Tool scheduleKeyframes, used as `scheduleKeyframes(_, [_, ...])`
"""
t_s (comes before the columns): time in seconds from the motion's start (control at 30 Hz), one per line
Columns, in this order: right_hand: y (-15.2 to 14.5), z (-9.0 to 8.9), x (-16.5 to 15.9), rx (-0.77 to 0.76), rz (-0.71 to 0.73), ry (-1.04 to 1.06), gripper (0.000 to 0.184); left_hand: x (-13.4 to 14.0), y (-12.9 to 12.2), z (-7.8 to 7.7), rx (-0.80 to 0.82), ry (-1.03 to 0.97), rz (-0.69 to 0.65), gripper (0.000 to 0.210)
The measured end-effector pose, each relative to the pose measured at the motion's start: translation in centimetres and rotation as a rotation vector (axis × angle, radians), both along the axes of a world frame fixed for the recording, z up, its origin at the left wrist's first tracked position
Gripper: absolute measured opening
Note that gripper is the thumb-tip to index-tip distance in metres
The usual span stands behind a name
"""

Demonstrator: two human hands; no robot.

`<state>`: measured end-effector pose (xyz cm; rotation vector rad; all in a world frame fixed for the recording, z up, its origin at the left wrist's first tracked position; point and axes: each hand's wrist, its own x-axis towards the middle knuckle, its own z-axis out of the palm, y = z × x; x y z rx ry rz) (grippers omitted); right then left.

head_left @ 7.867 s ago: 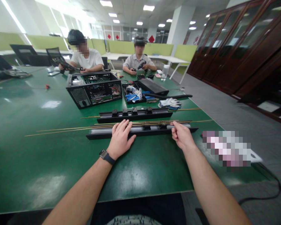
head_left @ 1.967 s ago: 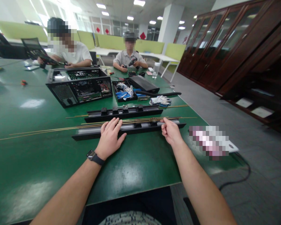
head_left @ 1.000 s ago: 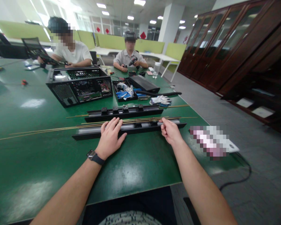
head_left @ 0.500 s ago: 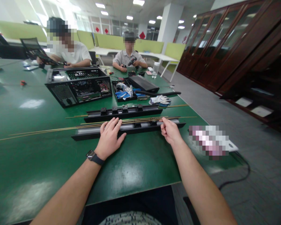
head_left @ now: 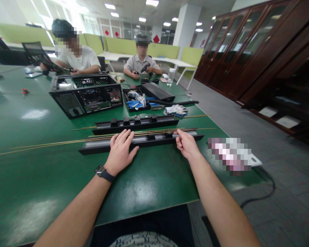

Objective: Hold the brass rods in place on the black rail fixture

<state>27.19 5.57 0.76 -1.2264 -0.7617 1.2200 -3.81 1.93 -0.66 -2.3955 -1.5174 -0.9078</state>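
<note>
My left hand [head_left: 121, 149] lies with its fingers spread over a long black channel [head_left: 157, 141] and the thin brass rods [head_left: 150, 132] along its top. Its thumb points right, apart from the fingers. At the channel's right part, my right hand [head_left: 186, 144] is closed in a pinch at the brass rods, index finger forward; how many rods it grips is hidden. Long rod ends [head_left: 54, 143] stick out to the left, past the channel. Just behind lies a second black channel [head_left: 134, 127] with several dark blocks on it and rods beside it.
Beyond the channels stand an opened computer case [head_left: 89, 97], a black tray [head_left: 136, 106] with gloves, and a flat black box [head_left: 158, 91]. White gloves [head_left: 175, 109] and a black tube [head_left: 175, 102] lie nearby. Two people [head_left: 79, 58] sit across the green table [head_left: 149, 185]. A blurred-out item [head_left: 229, 156] lies right.
</note>
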Motion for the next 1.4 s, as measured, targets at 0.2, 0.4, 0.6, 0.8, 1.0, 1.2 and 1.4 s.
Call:
scheduleKeyframes(0.2, [0.06,0.01,-0.01,-0.001,-0.039,0.011,0.029,0.05,-0.02,0.05,-0.008,-0.008,0.0,0.058])
scheduleKeyframes(0.4, [-0.03,-0.08,0.08,0.005,-0.022,-0.005,0.03,0.05,-0.09,0.14,-0.006,-0.002,-0.001,0.057])
scheduleKeyframes(0.6, [-0.02,-0.11,0.15,0.005,-0.002,-0.011,0.032,0.03,-0.14,0.2,-0.006,0.002,0.001,0.057])
scheduleKeyframes(0.8, [-0.03,-0.05,0.17,0.001,0.013,-0.014,0.034,0.02,-0.02,0.02,0.001,0.021,0.007,0.056])
scheduleKeyframes(1.0, [-0.04,-0.1,0.18,0.003,0.015,-0.011,0.035,0.03,-0.02,0.01,-0.003,0.015,0.006,0.057])
scheduleKeyframes(1.2, [-0.05,-0.08,0.12,0.006,0.005,-0.01,0.033,0.09,-0.12,0.18,-0.011,0.007,0.001,0.057])
scheduleKeyframes(1.4, [-0.1,0.19,0.09,0.015,-0.018,-0.012,0.029,0.0,-0.06,0.13,-0.017,0.01,-0.002,0.057])
